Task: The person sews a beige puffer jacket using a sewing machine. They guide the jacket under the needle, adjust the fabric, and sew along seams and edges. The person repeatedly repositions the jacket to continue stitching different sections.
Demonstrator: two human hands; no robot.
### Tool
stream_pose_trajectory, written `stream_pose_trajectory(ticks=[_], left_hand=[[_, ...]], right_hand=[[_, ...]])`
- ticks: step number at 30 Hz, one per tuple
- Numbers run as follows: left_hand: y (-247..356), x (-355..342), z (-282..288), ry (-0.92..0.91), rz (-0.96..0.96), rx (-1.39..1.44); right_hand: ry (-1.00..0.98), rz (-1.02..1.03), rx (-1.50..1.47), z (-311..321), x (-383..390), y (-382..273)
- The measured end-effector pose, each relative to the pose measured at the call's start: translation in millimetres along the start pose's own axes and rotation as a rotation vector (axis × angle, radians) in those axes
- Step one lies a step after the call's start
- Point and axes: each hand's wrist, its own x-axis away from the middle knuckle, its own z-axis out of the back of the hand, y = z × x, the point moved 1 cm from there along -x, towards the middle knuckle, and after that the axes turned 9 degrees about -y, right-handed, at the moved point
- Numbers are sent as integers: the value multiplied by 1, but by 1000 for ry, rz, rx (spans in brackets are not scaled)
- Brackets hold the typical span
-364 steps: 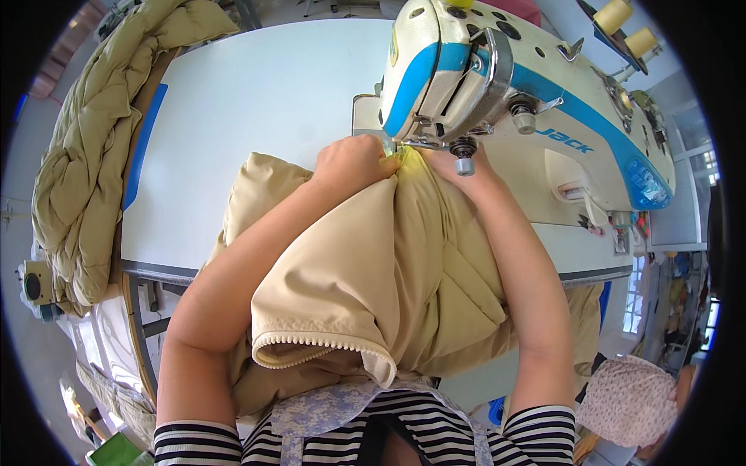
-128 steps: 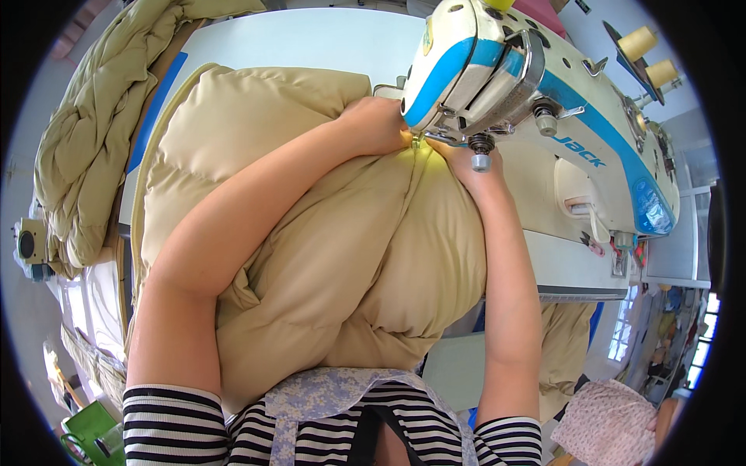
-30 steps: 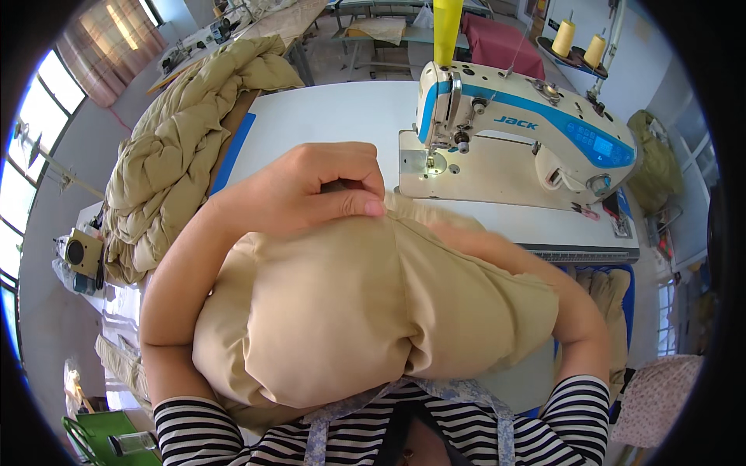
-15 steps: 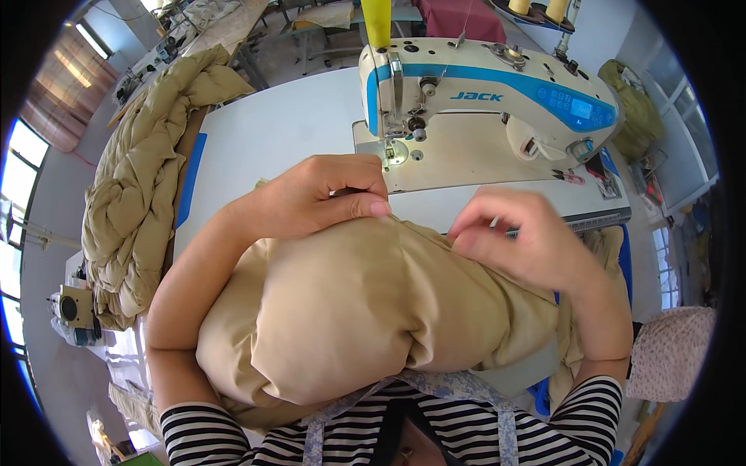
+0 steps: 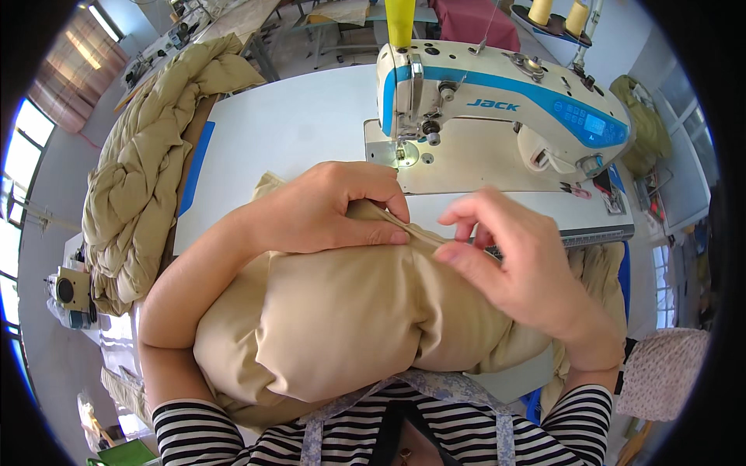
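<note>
A puffy beige padded garment (image 5: 342, 311) bulges in front of my body, over the near edge of the sewing table. My left hand (image 5: 334, 206) pinches the garment's folded upper edge between thumb and fingers. Along that same seam edge, to the right, hovers my right hand (image 5: 505, 260). Its thumb tip is at the fabric edge, and the bent index finger stands apart from the thumb with nothing visible between them. Just beyond my hands is a white and blue sewing machine (image 5: 497, 97), its lit needle area (image 5: 404, 154) behind my left fingertips.
More beige quilted garments (image 5: 140, 179) are heaped at the left of the white tabletop (image 5: 272, 116). Small snips (image 5: 576, 190) lie by the machine's right end. Yellow thread cones (image 5: 576, 19) stand at the back right. A patterned cloth (image 5: 664, 373) hangs at the right.
My right hand has moved slightly left, toward my left hand, and its thumb and index finger have spread. The left hand keeps its pinch. The view has shifted a little.
</note>
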Motion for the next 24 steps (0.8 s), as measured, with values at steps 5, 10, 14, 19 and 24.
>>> stream_pose_trajectory(ticks=[5,10,14,19,24], left_hand=[[-6,2,-3,-15,36,-2],[-21,-1,-4,-42,36,105],[-50,-7,-2,-95,251,215],[-111,-30,-6,-142,461,367],[-168,-61,-10,-116,514,251]], right_hand=[[-153,-98,1,-13,-11,-1],[-155,-111,-118,-16,-16,17],[-229,-222,-323,-26,-28,44],[-268,-375,-388,-61,-65,101],[-214,-404,-96,-99,-84,149]])
